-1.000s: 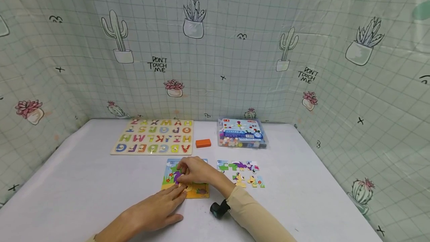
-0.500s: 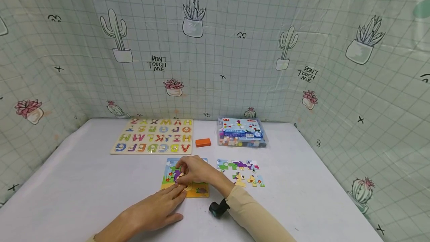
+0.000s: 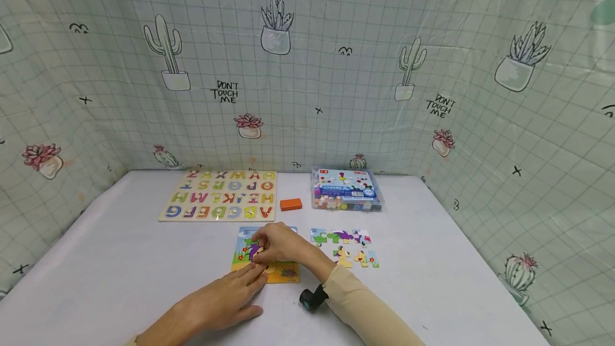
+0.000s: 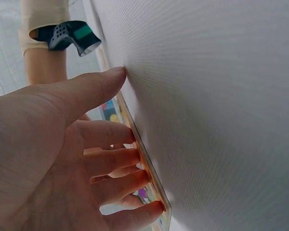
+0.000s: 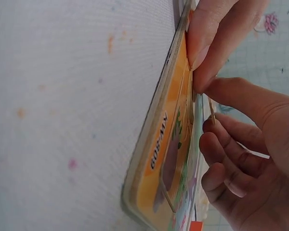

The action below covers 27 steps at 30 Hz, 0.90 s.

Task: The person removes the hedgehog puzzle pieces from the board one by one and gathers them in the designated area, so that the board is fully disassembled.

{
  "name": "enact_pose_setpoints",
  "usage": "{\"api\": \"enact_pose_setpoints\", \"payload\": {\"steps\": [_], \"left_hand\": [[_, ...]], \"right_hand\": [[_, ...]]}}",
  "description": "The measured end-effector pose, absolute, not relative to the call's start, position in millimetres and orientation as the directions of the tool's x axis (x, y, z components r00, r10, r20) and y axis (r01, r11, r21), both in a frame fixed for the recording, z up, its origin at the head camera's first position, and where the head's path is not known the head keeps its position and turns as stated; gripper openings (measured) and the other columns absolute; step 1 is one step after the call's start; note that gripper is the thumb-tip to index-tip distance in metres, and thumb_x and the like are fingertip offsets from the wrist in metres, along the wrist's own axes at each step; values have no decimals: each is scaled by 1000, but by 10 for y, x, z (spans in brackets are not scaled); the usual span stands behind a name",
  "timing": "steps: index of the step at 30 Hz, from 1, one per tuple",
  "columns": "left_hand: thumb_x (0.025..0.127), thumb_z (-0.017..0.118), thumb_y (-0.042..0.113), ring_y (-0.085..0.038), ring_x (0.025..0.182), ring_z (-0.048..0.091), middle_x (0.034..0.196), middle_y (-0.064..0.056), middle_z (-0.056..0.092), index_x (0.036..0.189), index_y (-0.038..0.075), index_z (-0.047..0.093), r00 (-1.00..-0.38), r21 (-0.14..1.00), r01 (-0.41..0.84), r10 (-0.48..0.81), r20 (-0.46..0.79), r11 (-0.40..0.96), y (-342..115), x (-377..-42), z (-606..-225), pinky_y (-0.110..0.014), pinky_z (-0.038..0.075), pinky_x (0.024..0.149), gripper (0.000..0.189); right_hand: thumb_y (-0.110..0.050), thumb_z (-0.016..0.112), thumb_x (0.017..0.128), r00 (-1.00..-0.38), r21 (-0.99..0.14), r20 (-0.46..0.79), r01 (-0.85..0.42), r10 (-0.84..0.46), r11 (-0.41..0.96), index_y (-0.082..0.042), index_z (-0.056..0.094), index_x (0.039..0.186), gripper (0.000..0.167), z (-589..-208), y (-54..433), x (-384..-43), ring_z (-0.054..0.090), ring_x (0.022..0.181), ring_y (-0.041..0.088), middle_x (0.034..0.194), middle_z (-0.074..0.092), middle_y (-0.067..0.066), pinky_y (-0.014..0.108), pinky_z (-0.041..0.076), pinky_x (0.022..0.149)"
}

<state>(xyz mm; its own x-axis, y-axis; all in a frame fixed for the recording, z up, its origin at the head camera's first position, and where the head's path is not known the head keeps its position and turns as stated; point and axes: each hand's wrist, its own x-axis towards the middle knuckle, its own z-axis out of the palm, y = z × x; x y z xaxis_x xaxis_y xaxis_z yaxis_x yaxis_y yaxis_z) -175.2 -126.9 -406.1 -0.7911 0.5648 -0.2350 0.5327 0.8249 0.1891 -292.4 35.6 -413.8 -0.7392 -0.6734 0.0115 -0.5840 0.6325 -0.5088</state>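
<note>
A small picture puzzle board point(image 3: 293, 280) with an orange lower border lies flat near the middle of the table. My left hand point(image 3: 226, 300) rests palm down, fingers stretched onto its front left edge; the thumb touches the tablecloth. Over the board, my right hand point(image 3: 281, 244) pinches a thin puzzle piece point(image 5: 212, 109) between thumb and index finger, seen edge-on in the right wrist view. The piece's picture is hidden by the fingers. Loose puzzle pieces point(image 3: 342, 236) with green, purple and yellow prints lie to the board's right.
Behind stands a wooden alphabet board point(image 3: 218, 221) at the left, an orange block point(image 3: 290, 205) beside it, and a clear plastic box point(image 3: 346, 191) of colourful parts at the right. A black wrist camera point(image 3: 312, 299) sits on my right wrist. Patterned curtains enclose the table.
The right hand's fingertips shift very slightly over the board. My left hand stays in place, and the loose pieces have not moved.
</note>
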Motion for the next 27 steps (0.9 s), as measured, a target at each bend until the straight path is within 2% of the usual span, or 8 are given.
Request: {"api": "enact_pose_setpoints", "payload": {"steps": [13, 19, 27], "left_hand": [[94, 58, 50, -29, 148, 30, 160, -7, 34, 149, 12, 43, -800, 189, 514, 547, -247, 837, -1255, -1752, -4059, -49, 29, 120, 68], [95, 58, 49, -30, 148, 31, 159, -8, 34, 148, 11, 43, -802, 196, 519, 553, -227, 832, -1273, -1738, -4072, -50, 31, 119, 68], [95, 58, 49, -30, 148, 30, 160, -7, 33, 148, 12, 44, -804, 198, 516, 551, -222, 833, -1270, -1732, -4060, -49, 30, 119, 66]], "right_hand": [[-29, 81, 81, -756, -508, 19, -571, -654, 645, -11, 71, 117, 41, -4116, 480, -2933, 50, 68, 1, 82, 63, -9, 13, 44, 62], [-28, 82, 81, -754, -524, 37, -573, -656, 630, -9, 72, 114, 40, -4119, 664, -2950, 49, 65, 1, 86, 67, -2, 14, 43, 60], [-27, 81, 82, -770, -535, 31, -551, -637, 640, -10, 71, 115, 38, -4118, 1019, -2972, 50, 63, 3, 86, 64, -2, 16, 43, 57]]}}
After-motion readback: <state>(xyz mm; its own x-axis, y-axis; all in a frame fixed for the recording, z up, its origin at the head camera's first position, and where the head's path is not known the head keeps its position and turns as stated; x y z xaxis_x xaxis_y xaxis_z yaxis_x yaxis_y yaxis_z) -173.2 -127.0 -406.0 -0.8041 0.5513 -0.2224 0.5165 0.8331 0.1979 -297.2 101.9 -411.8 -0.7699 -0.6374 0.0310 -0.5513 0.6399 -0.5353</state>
